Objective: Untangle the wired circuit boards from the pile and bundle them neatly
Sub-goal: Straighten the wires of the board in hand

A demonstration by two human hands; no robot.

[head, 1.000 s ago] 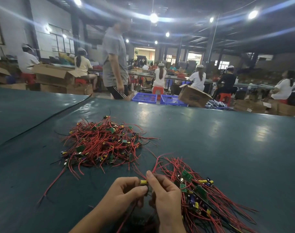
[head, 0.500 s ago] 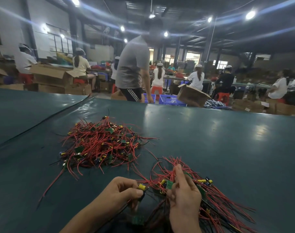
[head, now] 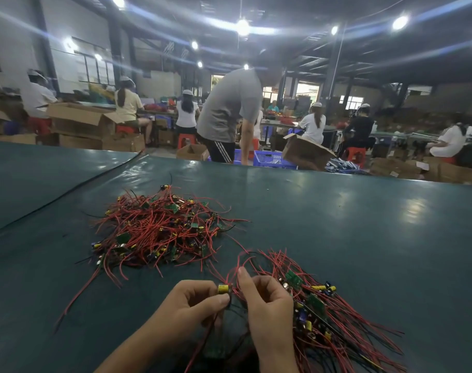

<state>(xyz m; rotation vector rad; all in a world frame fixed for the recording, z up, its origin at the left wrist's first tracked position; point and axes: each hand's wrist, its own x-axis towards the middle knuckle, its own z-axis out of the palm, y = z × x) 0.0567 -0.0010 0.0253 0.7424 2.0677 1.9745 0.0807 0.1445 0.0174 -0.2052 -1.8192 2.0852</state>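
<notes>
2 hands cooperate: left hand [head: 192, 302] pinches a yellow capacitor [head: 223, 288] steady, seemingly so right hand [head: 267, 305], fingers curled round red wires [head: 236, 290], frees them.

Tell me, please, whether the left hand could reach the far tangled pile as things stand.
Probably yes: nothing lies between the left hand and the tangled pile, though it pinches a capacitor.

Table [head: 350, 238]: was coloured dark teal
Wires [head: 149, 230]: were sheathed red
Boards [head: 294, 278]: were coated green
Capacitor [head: 223, 288]: was wrapped yellow
Shorts [head: 224, 152]: were striped white on black
</notes>
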